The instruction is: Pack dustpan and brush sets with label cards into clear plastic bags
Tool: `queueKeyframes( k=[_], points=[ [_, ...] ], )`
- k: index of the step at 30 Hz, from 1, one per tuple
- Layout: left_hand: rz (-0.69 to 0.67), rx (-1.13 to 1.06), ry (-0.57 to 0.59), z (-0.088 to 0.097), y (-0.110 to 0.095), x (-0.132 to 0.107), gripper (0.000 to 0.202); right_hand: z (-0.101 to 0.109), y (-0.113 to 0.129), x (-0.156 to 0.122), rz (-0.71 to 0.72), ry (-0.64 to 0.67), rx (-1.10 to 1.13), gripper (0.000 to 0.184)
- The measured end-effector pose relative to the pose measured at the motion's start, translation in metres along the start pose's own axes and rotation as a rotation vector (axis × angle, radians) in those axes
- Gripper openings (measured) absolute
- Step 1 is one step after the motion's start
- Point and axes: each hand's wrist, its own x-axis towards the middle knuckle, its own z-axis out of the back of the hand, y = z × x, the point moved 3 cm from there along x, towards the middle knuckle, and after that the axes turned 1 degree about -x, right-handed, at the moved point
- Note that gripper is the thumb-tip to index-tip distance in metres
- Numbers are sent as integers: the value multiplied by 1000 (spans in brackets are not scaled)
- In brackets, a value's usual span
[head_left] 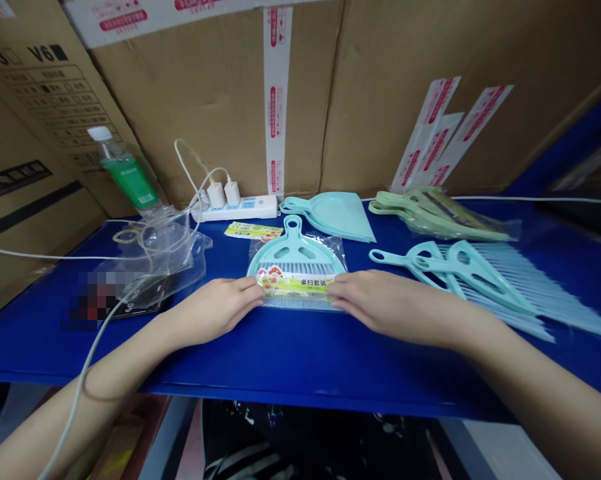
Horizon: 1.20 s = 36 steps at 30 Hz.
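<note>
A light-blue dustpan and brush set [293, 248] lies in a clear plastic bag on the blue table in front of me, handle pointing away. Across the bag's near end runs a yellow-green header card [300, 284] with a mushroom picture. At its left edge, my left hand [225, 305] has its fingers closed on the bag. My right hand [368, 300] grips the opposite edge, fingers pressed together. Both fingertips are partly hidden. To the right, loose light-blue brushes [485, 277] overlap, bristles facing right. Behind the set are light-blue dustpans [333, 215], which look stacked.
Green bagged sets [440, 215] lie at back right. A loose header card [253, 231] sits near a power strip [240, 207] with chargers. Clear bags [168, 243], a bottle [128, 175] and a dark phone-like object [143, 300] are left. A white cable crosses my left forearm.
</note>
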Motion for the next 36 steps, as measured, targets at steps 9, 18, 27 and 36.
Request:
queueKeyframes(
  k=[9, 18, 27, 36],
  points=[
    [-32, -188, 103, 9, -6, -5, 34, 7, 1, -10, -9, 139, 151, 31],
    [-12, -213, 55, 8, -6, -3, 32, 9, 4, -10, -16, 154, 157, 29],
    [121, -61, -80, 3, -4, -2, 28, 9, -1, -6, -157, 210, 220, 23],
    [189, -173, -109, -2, -4, 3, 22, 6, -4, -5, -209, 172, 416, 20]
  ],
)
